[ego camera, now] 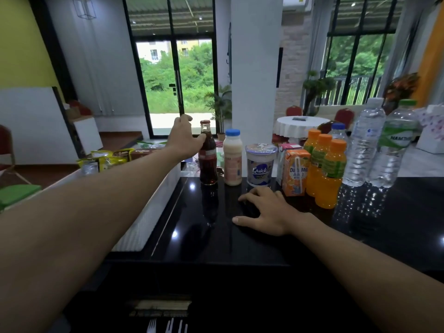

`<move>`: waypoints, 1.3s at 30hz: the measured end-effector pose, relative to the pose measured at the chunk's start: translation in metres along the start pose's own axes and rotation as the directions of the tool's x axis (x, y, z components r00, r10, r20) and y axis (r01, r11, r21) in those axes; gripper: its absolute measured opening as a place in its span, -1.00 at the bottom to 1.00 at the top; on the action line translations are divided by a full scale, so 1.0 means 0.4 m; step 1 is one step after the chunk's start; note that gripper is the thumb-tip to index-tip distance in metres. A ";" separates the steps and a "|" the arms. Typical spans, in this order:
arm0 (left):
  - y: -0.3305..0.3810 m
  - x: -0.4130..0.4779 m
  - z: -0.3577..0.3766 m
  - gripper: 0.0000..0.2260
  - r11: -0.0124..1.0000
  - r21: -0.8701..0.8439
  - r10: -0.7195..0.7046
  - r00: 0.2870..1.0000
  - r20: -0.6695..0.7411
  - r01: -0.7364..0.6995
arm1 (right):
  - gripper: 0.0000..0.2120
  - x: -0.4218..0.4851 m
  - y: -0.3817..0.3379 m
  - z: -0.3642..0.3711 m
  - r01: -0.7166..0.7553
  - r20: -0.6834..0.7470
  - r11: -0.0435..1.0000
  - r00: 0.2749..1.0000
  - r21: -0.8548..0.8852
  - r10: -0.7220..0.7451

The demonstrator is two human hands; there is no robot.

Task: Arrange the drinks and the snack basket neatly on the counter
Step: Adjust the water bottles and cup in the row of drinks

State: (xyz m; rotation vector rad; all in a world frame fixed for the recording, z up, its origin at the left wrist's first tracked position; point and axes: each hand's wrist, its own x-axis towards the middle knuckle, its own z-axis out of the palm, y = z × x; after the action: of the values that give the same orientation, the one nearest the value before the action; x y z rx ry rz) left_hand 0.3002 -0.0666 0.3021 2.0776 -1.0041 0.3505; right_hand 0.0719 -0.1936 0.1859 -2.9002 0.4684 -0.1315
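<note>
Reaching forward, the left hand [183, 138] is touching the neck of the cola bottle [207, 162] from its left, though I cannot tell whether the fingers are closing round it. The right hand [266, 210] is lying flat on the black tabletop [240, 239] in front of the cola bottle, fingers spread, holding nothing. Right of the cola bottle the other drinks are standing in a row — blue-capped bottle [232, 159], cup [260, 164], carton [295, 175], juice bottles [328, 179], water bottles [365, 145]. The white snack basket [144, 212] is sitting just left of the cola bottle.
</note>
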 end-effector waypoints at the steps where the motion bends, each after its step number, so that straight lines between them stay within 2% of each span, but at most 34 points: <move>1: -0.007 0.002 0.002 -0.41 0.998 -0.025 -0.052 0.998 0.041 0.053 | -0.12 0.003 0.004 0.009 0.000 -0.010 1.000 1.000 0.018 0.000; 4: -0.019 0.012 0.015 -0.34 0.983 -0.118 -0.124 0.982 0.143 0.142 | -0.10 0.011 0.015 0.019 -0.002 -0.029 1.000 1.000 0.030 0.003; 7: -0.017 0.026 0.033 -0.43 0.959 -0.222 -0.133 0.972 0.194 0.176 | -0.10 0.014 0.016 0.019 0.005 -0.037 0.999 0.999 0.039 -0.004; 10: -0.019 0.038 0.048 -0.59 0.962 -0.203 -0.156 0.979 0.135 0.181 | -0.13 0.012 0.017 0.022 0.004 -0.056 0.998 0.998 0.055 -0.001; 12: -0.021 0.042 0.056 -0.63 0.954 -0.227 -0.174 0.978 0.112 0.196 | -0.15 0.012 0.016 0.022 0.005 -0.063 0.998 0.998 0.059 -0.001; 17: -0.015 0.041 0.064 -0.56 0.950 -0.220 -0.213 0.975 0.071 0.223 | -0.16 0.011 0.013 0.022 0.005 -0.071 0.998 0.997 0.065 0.000; 21: -0.013 0.037 0.063 -0.60 0.958 -0.199 -0.201 0.978 0.051 0.207 | -0.16 0.011 0.012 0.021 0.000 -0.073 0.998 0.997 0.056 0.005; 25: -0.007 0.037 0.057 -0.69 0.955 -0.218 -0.180 0.977 0.117 0.202 | -0.15 0.013 0.012 0.022 0.003 -0.075 0.998 0.997 0.056 0.001; 30: 0.002 0.034 0.057 -0.59 0.948 -0.221 -0.202 0.970 0.138 0.229 | -0.15 0.015 0.016 0.025 0.004 -0.087 0.999 0.996 0.052 0.001; 32: -0.001 0.030 0.063 -0.56 0.948 -0.233 -0.192 0.973 0.128 0.218 | -0.15 0.015 0.017 0.025 0.002 -0.090 0.999 0.996 0.053 0.003; 39: -0.012 0.014 0.075 -0.66 0.964 -0.237 -0.105 0.992 0.072 0.119 | -0.16 0.013 0.011 0.024 0.004 -0.088 0.998 0.996 0.067 0.002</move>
State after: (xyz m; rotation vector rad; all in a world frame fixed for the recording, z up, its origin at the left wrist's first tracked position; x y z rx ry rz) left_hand 0.3049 -0.0904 0.2830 1.9225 -0.9106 0.1031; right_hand 0.0766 -0.1977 0.1757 -2.8378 0.4682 -0.2702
